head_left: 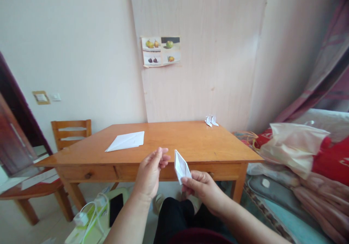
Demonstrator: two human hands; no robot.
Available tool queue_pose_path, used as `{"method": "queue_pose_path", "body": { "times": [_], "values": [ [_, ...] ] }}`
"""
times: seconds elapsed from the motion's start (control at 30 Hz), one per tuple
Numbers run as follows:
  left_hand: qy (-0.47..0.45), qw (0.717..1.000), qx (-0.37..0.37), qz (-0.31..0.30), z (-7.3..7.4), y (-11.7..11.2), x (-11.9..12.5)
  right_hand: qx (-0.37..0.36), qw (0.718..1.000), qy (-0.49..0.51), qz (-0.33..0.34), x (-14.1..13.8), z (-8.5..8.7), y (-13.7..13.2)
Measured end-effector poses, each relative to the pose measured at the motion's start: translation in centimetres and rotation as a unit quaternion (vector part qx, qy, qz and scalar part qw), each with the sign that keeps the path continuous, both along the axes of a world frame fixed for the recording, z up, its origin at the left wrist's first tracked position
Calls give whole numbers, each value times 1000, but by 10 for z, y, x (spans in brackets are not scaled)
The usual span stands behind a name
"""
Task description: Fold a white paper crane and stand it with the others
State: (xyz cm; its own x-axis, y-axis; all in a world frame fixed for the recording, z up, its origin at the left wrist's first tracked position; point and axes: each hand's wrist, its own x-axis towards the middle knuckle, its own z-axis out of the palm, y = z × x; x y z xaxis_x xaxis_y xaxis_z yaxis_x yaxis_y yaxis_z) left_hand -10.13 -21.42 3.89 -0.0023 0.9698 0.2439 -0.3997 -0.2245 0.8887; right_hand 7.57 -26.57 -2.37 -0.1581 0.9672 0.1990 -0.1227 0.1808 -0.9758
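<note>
A small piece of folded white paper [181, 167] is pinched at its lower end between the thumb and fingers of my right hand [203, 187]. Its pointed end tilts up and to the left, in front of the table's near edge. My left hand [152, 167] is just left of the paper, apart from it, with its fingers loosely curled and nothing visible in them. Flat on the left part of the wooden table [174, 138] lies a stack of white paper [127, 141]. Small folded white paper pieces [211, 120] stand at the table's back right.
A wooden chair [71, 129] is at the table's left end. Below it, a green stool [89, 218] carries a phone [116, 209] and white cables. Bags and bedding [297, 146] are piled on the right. Fruit pictures [161, 51] hang on the board behind.
</note>
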Motion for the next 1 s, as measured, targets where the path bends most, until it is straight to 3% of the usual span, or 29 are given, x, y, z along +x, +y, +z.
{"method": "queue_pose_path", "body": {
  "times": [0.1, 0.17, 0.33, 0.57, 0.87, 1.0],
  "values": [
    [116, 985, 7, -128, -12, -16, 11, 17, 999, 13, -39, 3, 2, 4],
    [141, 974, 18, -175, -16, -26, 19, 28, 998, 19, -56, 4, 4, 6],
    [144, 979, 30, -143, -20, -34, 30, 33, 999, 1, -37, 8, 7, 5],
    [171, 981, 34, -84, -21, -26, 25, 29, 999, -38, -21, 19, 11, 5],
    [197, 969, 27, -143, -22, -29, 27, 88, 992, -40, -83, 20, 7, 8],
    [165, 967, 55, -183, -23, -29, 27, 84, 994, -17, -72, 18, 10, 5]
  ]
}}
